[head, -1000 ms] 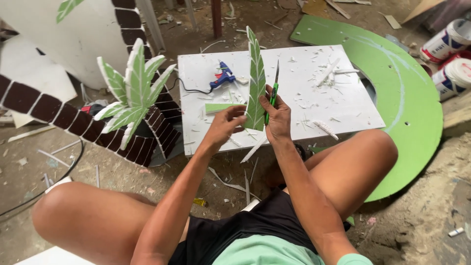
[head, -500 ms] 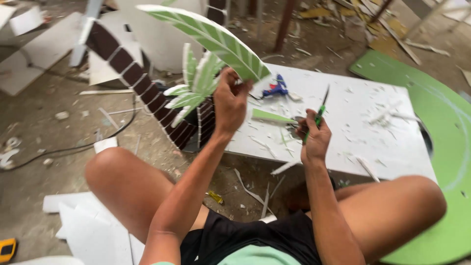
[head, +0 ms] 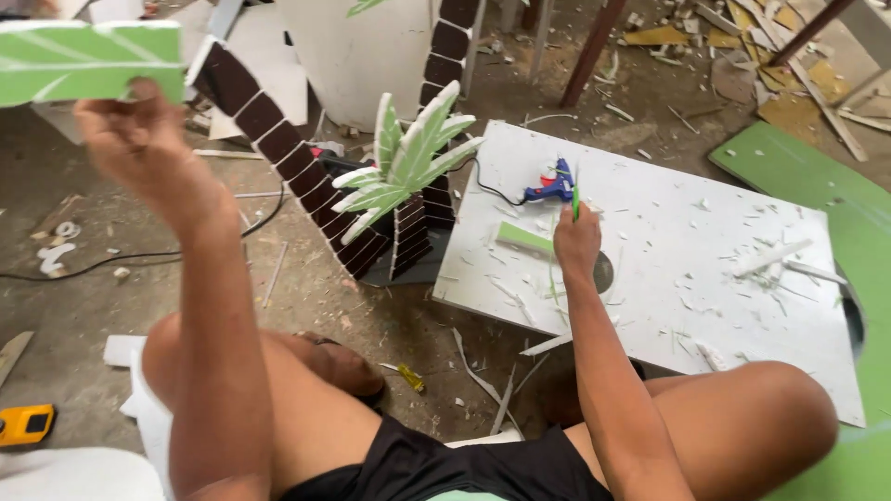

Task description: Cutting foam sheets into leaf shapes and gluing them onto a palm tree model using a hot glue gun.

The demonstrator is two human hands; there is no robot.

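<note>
My left hand (head: 139, 139) is raised at the upper left and grips a long green foam leaf (head: 88, 60) with white vein lines. My right hand (head: 575, 243) rests on the white board (head: 705, 250) and holds a green-handled cutter (head: 574, 199) pointing up. Just beyond it lies a blue glue gun (head: 549, 187) with a black cord. A loose green strip (head: 524, 238) lies left of my right hand. A foam palm tree (head: 404, 172) with green leaves and brown segmented trunks stands between my hands.
White scraps litter the board and floor. A large green round panel (head: 835, 213) lies at right under the board. A yellow tool (head: 26, 424) sits at lower left, a small yellow cutter (head: 408, 378) by my knee. Rubble and wood lie at the back.
My left hand has swung the green leaf farther left and up, away from the board. My right hand has settled on the board near the glue gun. The view has shifted left.
</note>
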